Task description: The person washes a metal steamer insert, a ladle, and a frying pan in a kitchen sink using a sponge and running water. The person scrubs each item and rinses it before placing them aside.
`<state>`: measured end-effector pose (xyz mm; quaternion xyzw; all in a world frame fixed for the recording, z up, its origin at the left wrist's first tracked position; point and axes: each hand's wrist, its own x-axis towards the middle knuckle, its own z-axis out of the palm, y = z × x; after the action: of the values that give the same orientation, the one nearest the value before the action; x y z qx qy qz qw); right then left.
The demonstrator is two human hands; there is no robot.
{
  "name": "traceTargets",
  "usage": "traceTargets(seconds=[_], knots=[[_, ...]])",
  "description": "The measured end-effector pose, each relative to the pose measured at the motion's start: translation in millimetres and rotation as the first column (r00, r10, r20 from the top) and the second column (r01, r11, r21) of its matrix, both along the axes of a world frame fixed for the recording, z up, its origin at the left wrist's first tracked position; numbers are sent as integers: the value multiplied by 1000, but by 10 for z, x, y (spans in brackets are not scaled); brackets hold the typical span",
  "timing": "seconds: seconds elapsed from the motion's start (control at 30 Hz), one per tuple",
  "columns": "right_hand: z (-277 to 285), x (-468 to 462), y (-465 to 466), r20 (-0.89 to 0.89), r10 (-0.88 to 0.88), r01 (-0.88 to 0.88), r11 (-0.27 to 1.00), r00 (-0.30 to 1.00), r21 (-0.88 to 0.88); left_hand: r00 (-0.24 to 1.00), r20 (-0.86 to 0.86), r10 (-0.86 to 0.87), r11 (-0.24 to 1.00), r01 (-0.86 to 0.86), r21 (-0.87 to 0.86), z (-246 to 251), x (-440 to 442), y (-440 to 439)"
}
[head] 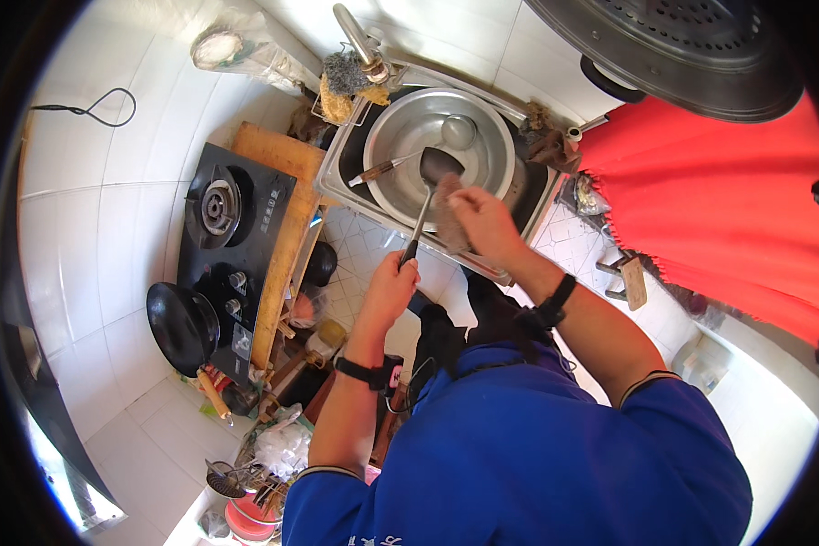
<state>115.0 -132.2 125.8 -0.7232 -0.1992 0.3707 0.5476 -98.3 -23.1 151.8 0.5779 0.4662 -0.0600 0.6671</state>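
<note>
My left hand point(390, 286) is closed round the black handle of a metal wok spatula point(440, 166), whose dark blade is over a wide metal basin point(389, 116) in the sink. In my right hand point(483, 222) is a brownish cloth point(452, 213), held beside the spatula's blade and neck; whether they touch is hard to tell. Inside the basin lies a ladle point(458, 132), its round bowl near the far side. The ladle's brown handle point(375, 172) leans over the basin's left rim. The spatula blade hides part of the basin's bottom.
A faucet point(355, 34) with scouring pads point(345, 75) stands behind the sink point(338, 181). At left, a black wok point(181, 327) sits on a gas stove point(235, 252). A large steamer pot part point(676, 61) hangs at upper right, above a red curtain point(716, 205). A small wooden stool point(633, 283) stands on the floor.
</note>
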Motion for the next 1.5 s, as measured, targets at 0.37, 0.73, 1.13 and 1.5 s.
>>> traceTargets(seconds=[0.37, 0.73, 1.13, 1.5], knots=[[-179, 31, 487, 528, 274, -160, 954, 804, -252, 990, 131, -51, 989, 31, 145, 512, -249, -368], [89, 814, 346, 668, 176, -22, 972, 723, -232, 998, 58, -29, 998, 25, 63, 758, -565, -351], [66, 147, 500, 801, 334, -292, 933, 497, -208, 973, 31, -227, 911, 201, 361, 954, -352, -591], [337, 1040, 454, 711, 47, 83, 986, 701, -148, 995, -97, -11, 613, 84, 786, 936, -761, -671]])
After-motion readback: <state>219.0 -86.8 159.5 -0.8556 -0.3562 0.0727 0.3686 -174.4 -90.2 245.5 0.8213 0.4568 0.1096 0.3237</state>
